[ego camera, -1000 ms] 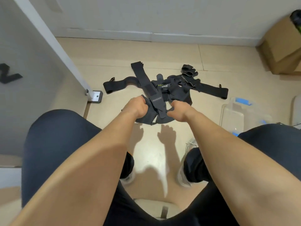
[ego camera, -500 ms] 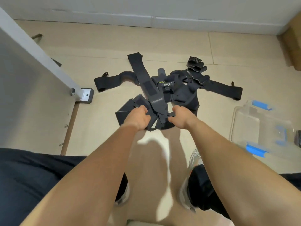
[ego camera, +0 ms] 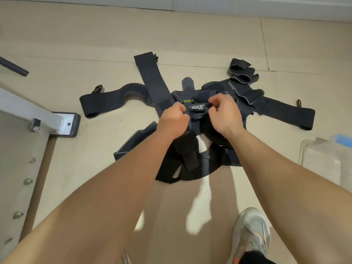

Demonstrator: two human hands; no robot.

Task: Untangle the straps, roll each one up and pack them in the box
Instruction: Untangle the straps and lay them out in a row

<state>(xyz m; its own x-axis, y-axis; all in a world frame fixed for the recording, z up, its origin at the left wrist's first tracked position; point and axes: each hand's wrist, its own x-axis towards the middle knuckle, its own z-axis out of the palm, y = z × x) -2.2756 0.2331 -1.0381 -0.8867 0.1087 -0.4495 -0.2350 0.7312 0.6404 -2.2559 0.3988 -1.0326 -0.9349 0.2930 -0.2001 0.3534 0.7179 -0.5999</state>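
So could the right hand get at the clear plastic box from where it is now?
Probably yes. The right hand is busy pinching a strap in the tangled pile, but the clear plastic box sits on bare floor to its right with nothing lying between them.

Tangled black straps (ego camera: 192, 103) beside clear box (ego camera: 323, 159)

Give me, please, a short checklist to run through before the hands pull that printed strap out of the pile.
1. Both hands on the pile: left hand and right hand grip the printed strap: ok.
2. Strap free of the others: it lies in the tangled pile: not ok.
3. Any strap rolled: none: not ok.
4. Box within reach, at right: ok.
5. Box open: cannot tell.
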